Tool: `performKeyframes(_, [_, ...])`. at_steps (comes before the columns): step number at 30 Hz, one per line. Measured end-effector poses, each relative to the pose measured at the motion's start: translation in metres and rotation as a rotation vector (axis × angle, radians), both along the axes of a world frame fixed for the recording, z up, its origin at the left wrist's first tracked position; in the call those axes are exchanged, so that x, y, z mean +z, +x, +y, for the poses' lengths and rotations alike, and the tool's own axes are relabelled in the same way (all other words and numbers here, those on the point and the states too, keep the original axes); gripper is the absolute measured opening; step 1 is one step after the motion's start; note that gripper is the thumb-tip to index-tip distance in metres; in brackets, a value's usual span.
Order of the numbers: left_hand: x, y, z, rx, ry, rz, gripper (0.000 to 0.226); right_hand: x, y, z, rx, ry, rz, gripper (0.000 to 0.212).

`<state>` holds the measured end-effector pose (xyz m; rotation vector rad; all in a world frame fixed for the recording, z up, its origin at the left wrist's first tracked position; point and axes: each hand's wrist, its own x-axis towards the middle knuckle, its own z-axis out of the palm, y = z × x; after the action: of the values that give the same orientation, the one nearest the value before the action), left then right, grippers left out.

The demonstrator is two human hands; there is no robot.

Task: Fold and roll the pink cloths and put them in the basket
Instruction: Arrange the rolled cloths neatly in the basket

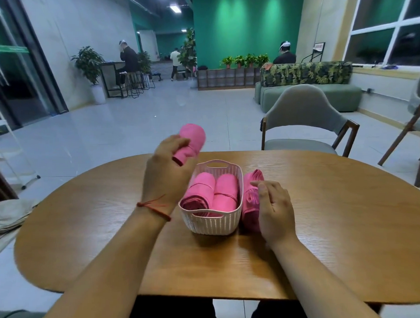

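Fingers (179, 142) of our left hand (168, 174) are curling round a rolled pink cloth (192, 139), gripping its lower end and holding it in the air above the far left corner of the basket (210, 225). A red string (155, 205) is circling that wrist. Two more pink rolls are already lying side by side in the white slotted basket, one on the left (199, 191) and one on the right (226, 195), and between them they are filling nearly the whole floor of it. Just beside the basket's right wall, a fourth roll (250, 204) is lying on the wooden table (332, 234). Our right hand (276, 213) is resting against it with the thumb touching its top and the other fingers loosely bent, not closing on anything.

We are judging the job well along – two rolls stowed, two still outside. The trouble ahead is room: with the floor of the basket so nearly taken, the raised roll is likely going to have to wedge in or sit on top, and a push to force it could be sliding the light basket across the smooth table or loosening the neighbours' wraps. Gripped at one end only, the raised roll could also be slackening as it comes down. The roll on the table is looking looser at its near end – a careless lift there could be undoing it.
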<state>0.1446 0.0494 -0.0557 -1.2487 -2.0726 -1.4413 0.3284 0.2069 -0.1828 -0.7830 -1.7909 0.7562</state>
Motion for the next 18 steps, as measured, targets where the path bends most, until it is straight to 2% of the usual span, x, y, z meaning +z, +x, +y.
performKeyframes(5, [-0.044,-0.047,-0.034,0.131,-0.104,0.058,0.032,-0.001,-0.001,0.001,-0.005,0.015,-0.009,0.044])
performKeyframes(10, [-0.092,-0.059,-0.048,0.067,-0.487,-0.043,0.031,-0.002,-0.003,0.000,-0.010,0.014,-0.041,0.045])
performKeyframes(11, [-0.091,-0.056,-0.049,0.071,-0.480,-0.037,0.034,-0.002,-0.003,0.000,-0.012,0.011,-0.047,0.044])
performKeyframes(13, [-0.073,-0.044,-0.046,0.069,-0.333,0.039,0.038,-0.001,-0.003,0.000,-0.016,0.012,-0.053,0.043])
performKeyframes(15, [-0.049,-0.021,-0.040,0.001,-0.252,0.112,0.025,0.000,-0.003,0.001,-0.020,0.009,-0.056,0.043])
performKeyframes(16, [-0.039,-0.009,-0.038,-0.061,-0.273,0.146,0.019,0.000,-0.002,0.001,-0.020,0.007,-0.056,0.043])
performKeyframes(18, [-0.029,0.009,-0.031,-0.131,-0.449,0.244,0.016,-0.001,-0.002,-0.001,-0.018,0.006,-0.057,0.043])
